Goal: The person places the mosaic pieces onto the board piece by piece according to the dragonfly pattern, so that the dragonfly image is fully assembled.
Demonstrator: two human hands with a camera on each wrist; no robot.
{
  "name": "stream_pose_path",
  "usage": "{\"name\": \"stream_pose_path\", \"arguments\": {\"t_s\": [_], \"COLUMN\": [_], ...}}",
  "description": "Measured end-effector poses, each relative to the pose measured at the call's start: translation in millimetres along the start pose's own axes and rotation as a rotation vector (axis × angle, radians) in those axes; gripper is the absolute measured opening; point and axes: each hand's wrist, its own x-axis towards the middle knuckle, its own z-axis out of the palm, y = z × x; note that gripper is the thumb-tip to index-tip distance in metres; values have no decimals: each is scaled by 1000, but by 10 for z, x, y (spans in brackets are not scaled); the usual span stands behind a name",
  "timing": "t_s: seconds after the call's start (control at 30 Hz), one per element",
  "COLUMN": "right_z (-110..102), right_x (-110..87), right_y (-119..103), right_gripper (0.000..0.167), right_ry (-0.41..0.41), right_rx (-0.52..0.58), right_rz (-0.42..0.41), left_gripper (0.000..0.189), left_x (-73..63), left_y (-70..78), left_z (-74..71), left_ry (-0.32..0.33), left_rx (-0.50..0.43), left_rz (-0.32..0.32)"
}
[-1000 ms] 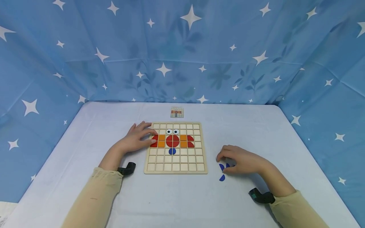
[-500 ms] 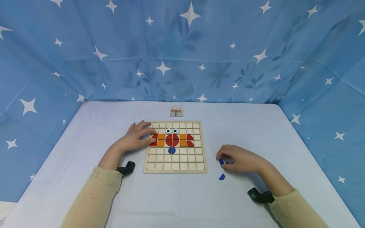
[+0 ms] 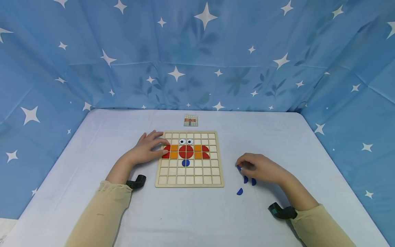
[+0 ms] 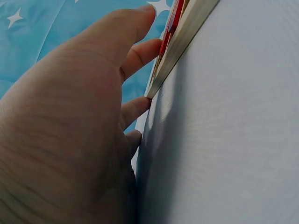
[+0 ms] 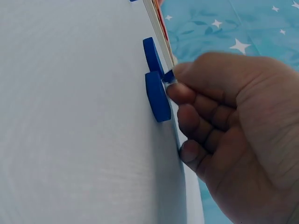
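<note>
My left hand (image 3: pixel 145 150) rests at the left edge of a wooden grid board (image 3: pixel 207 171), its fingertips over the border and a red piece (image 3: pixel 166 155). In the left wrist view, the fingers (image 4: pixel 138 60) reach the board's side, loosely spread. Right of the board, my right hand (image 3: pixel 262 167) pinches a blue half-round piece (image 3: pixel 239 168) between thumb and fingers; in the right wrist view only a bit of that blue piece (image 5: pixel 168 76) shows at the fingertips. Beneath and in front of this hand lie loose blue half-round pieces (image 3: pixel 246 179), three in all.
On the board, red and orange pieces (image 3: pixel 198 151) form a row, with two eye pieces (image 3: pixel 186 141) above and a blue circle (image 3: pixel 186 163) of two halves below. A small pattern card (image 3: pixel 191 120) lies behind the board on the white table (image 3: pixel 185 216). A starry blue curtain (image 3: pixel 197 61) surrounds the table.
My right hand has taken a blue half-round piece from the group and moved slightly toward the back, uncovering two other pieces. My left hand stays at the board's edge.
</note>
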Motion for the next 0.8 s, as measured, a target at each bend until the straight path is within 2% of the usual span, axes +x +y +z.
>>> {"name": "stream_pose_path", "arguments": {"t_s": [0.33,0.6,0.8], "right_z": [-21,-8,12], "right_x": [24,22,36], "right_y": [58,99,97], "right_gripper": [21,26,23], "right_ry": [52,40,55], "right_rx": [-33,-35,-36], "right_rz": [109,81,91], "left_gripper": [33,34,46], "left_x": [-1,2,9], "left_y": [2,-7,-30], "left_z": [4,12,32], "left_ry": [-1,0,-7], "left_rx": [5,-1,15], "left_rz": [-4,-9,-2]}}
